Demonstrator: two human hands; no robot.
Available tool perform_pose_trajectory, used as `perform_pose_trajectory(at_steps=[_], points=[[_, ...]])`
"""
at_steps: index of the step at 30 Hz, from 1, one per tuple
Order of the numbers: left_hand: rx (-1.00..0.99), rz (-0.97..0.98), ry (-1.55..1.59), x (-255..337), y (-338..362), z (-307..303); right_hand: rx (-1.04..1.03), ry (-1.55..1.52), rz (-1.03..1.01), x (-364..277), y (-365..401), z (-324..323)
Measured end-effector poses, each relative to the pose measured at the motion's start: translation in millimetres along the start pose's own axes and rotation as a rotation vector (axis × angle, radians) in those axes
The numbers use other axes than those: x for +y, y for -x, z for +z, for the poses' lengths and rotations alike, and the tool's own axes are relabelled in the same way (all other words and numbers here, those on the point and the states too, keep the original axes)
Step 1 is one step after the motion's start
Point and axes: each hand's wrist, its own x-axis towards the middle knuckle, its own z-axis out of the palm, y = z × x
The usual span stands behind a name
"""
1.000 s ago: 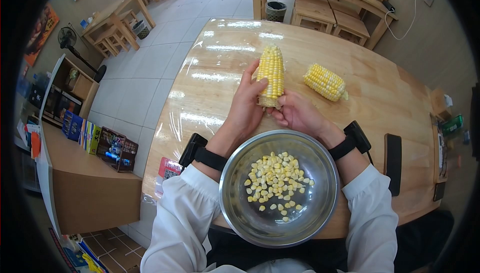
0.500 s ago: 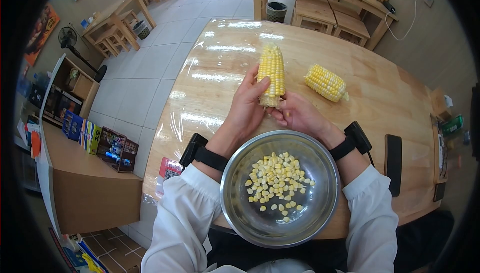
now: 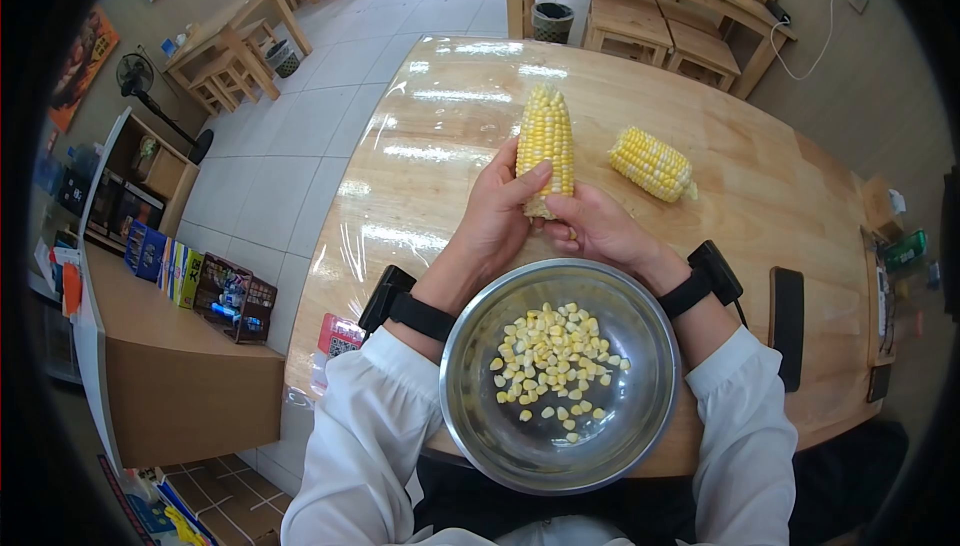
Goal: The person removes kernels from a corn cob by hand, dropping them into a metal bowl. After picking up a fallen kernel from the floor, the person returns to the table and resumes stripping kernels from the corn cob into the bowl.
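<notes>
An ear of corn (image 3: 546, 131) with yellow and pale kernels stands nearly upright above the table, beyond the bowl. My left hand (image 3: 500, 201) is wrapped round its lower left side, thumb across the front. At the lower right end, my right hand (image 3: 598, 226) grips it with the thumb pressed on the kernels; some of its fingers are hidden behind the corn. Close to my wrists is a steel bowl (image 3: 650, 416), with many loose corn kernels (image 3: 553, 346) lying in its bottom. A shorter piece of corn (image 3: 652, 164) lies on the table to the right.
The wooden table (image 3: 440, 146) has a shiny clear cover on its left. On its right lies a long black object (image 3: 786, 331); a red card with a QR code (image 3: 340, 336) is at the left edge. A wooden counter (image 3: 190, 376) stands to the left.
My right thumb has moved up from the cob's bottom end onto its lower kernels. The corn has shifted slightly right in my hands. The bowl and the other corn piece stay put.
</notes>
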Motion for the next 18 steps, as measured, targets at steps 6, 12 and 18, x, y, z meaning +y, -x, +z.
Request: perform_pose_trajectory(at_steps=[6,12,18], points=[[-0.011,-0.053,0.028,1.2,0.0,-0.9,-0.003,0.022,0.035,-1.5,-2.9,-0.6],[0.017,-0.023,0.004,-1.6,-1.0,-4.9,-0.048,-0.196,0.029,-4.8,2.4,1.8],[0.050,-0.006,-0.052,-0.5,0.3,-6.5,0.013,0.042,0.002,-1.1,-0.8,-1.4]])
